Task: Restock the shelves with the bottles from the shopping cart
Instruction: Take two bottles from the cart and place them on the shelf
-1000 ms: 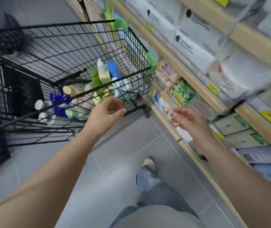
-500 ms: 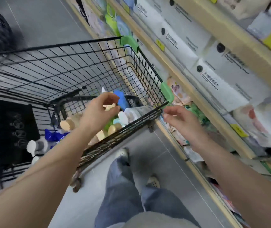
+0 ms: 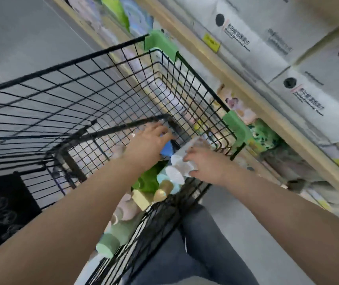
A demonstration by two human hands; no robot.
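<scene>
Light: bright, even and diffuse, source out of frame; cool white cast.
Shadows: soft and weak; a faint dark patch on the grey floor (image 3: 246, 239) under the shopping cart (image 3: 107, 83).
Glare: mild washout on the white packs (image 3: 312, 93) on the shelves (image 3: 253, 95), upper right; print there smeared.
Blur: motion smear across the frame; cart wires streak at far left, bottles (image 3: 164, 182) in the cart are soft blobs.
Sharpest: left hand (image 3: 150, 140) and right hand (image 3: 207, 163), though finger edges stay fuzzy.
Distortion: wide-angle bend; shelf edges and cart rim bow and tilt toward the corners.
Foreground: forearms and jeans (image 3: 201, 251) loom large and soft.
</scene>
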